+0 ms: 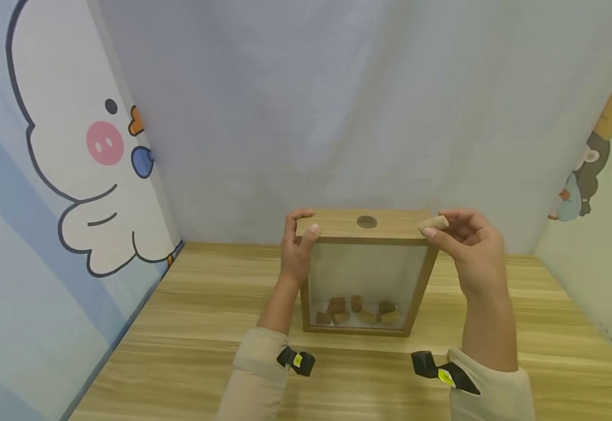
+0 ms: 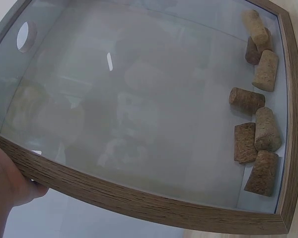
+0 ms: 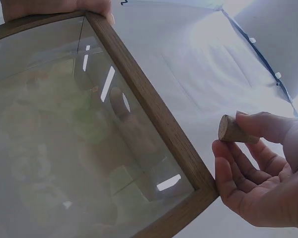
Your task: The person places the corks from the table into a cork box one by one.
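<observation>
A wooden frame box (image 1: 337,228) with a clear front stands upright on the table, a round hole (image 1: 367,222) in its top. My left hand (image 1: 298,248) grips the box's top left corner, thumb in front and fingers over the top. Between thumb and fingers, my right hand (image 1: 477,251) pinches a cork (image 3: 232,130), held just above the box's top right corner in the head view. Several corks (image 2: 266,130) lie inside along the bottom, seen through the pane in the left wrist view.
The box stands on a wood-grain table (image 1: 206,327). Behind it hangs a pale grey curtain (image 1: 337,105). Side panels with cartoon figures, one a white bird (image 1: 64,88), flank the table. A black strap (image 1: 437,371) is on the right wrist, another (image 1: 296,360) on the left.
</observation>
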`<state>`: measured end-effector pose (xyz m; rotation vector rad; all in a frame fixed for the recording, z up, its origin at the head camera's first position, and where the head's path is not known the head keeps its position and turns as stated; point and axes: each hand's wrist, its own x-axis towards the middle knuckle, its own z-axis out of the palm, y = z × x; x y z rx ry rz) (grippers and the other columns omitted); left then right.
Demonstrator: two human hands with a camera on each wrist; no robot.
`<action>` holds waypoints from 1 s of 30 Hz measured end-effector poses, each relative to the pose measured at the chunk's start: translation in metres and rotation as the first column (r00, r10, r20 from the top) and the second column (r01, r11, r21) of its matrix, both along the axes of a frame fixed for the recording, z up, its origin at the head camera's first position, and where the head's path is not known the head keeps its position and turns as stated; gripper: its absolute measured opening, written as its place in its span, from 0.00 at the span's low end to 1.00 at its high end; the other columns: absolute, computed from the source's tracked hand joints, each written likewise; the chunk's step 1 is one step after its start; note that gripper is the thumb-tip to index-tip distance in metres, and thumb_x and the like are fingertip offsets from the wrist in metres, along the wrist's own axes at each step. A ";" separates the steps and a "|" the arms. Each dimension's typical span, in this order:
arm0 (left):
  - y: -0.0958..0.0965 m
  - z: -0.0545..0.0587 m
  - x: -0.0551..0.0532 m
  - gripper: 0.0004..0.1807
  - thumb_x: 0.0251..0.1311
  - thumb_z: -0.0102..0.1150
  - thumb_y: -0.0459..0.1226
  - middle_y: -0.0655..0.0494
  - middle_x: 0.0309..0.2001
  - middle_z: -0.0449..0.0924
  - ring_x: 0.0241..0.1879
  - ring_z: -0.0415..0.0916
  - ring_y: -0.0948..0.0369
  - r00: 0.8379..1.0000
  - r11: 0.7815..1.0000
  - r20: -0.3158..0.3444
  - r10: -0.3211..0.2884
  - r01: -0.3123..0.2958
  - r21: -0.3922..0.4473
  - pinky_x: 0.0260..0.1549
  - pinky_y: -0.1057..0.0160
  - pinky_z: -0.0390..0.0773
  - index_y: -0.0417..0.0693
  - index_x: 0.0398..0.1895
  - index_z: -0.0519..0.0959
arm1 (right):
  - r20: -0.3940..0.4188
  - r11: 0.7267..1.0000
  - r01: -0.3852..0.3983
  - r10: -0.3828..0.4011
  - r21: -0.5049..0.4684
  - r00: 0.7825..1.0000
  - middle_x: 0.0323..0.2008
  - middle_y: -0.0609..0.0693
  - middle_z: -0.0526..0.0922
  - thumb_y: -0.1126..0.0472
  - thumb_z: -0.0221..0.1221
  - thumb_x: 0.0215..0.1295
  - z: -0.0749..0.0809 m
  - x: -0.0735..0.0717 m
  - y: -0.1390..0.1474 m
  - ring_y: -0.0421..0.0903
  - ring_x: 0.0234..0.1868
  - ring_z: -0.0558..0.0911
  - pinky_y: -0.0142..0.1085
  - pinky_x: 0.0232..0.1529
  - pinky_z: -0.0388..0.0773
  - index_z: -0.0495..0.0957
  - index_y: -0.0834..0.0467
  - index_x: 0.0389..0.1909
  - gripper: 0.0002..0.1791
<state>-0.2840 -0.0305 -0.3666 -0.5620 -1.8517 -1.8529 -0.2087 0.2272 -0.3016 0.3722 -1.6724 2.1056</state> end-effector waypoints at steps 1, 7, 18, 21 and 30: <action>0.000 0.000 0.000 0.25 0.55 0.46 0.48 0.51 0.54 0.65 0.11 0.48 0.70 1.000 1.000 -0.001 0.001 -0.001 0.000 0.10 0.70 0.54 0.46 0.55 0.66 | -0.001 1.000 -0.005 0.005 0.002 1.000 0.32 0.49 0.81 0.74 0.65 0.50 0.004 -0.003 -0.002 0.42 0.34 0.79 0.29 0.37 0.76 0.77 0.63 0.40 0.14; -0.002 0.000 -0.001 0.25 0.56 0.46 0.45 0.50 0.54 0.65 0.11 0.48 0.70 1.000 1.000 0.007 -0.011 0.011 0.001 0.10 0.70 0.54 0.42 0.56 0.65 | 0.027 0.993 -0.070 0.068 0.092 0.997 0.32 0.51 0.80 0.73 0.66 0.50 0.027 -0.020 -0.010 0.44 0.31 0.80 0.32 0.33 0.78 0.76 0.63 0.40 0.16; 0.001 0.023 0.024 0.23 0.56 0.45 0.41 0.46 0.53 0.66 0.12 0.49 0.72 1.000 1.000 0.008 -0.017 0.017 0.000 0.12 0.72 0.55 0.36 0.53 0.64 | 0.265 0.745 -0.206 0.040 0.634 0.963 0.43 0.56 0.78 0.58 0.66 0.54 0.064 -0.048 -0.027 0.51 0.41 0.78 0.42 0.41 0.76 0.73 0.61 0.50 0.23; 0.001 0.023 0.025 0.23 0.56 0.45 0.41 0.46 0.52 0.66 0.12 0.49 0.72 1.000 1.000 -0.001 -0.021 0.021 0.003 0.12 0.72 0.55 0.37 0.53 0.64 | 0.298 0.671 -0.259 0.059 0.695 0.953 0.44 0.56 0.79 0.62 0.65 0.54 0.069 -0.056 -0.033 0.50 0.42 0.79 0.44 0.43 0.74 0.75 0.59 0.48 0.19; 0.000 0.023 0.025 0.24 0.57 0.45 0.41 0.44 0.52 0.65 0.12 0.48 0.73 1.000 1.000 -0.012 -0.020 0.020 -0.011 0.12 0.72 0.56 0.34 0.54 0.63 | 0.337 0.580 -0.316 0.074 0.751 0.939 0.44 0.57 0.80 0.66 0.63 0.54 0.078 -0.067 -0.045 0.50 0.42 0.78 0.46 0.42 0.73 0.75 0.61 0.46 0.17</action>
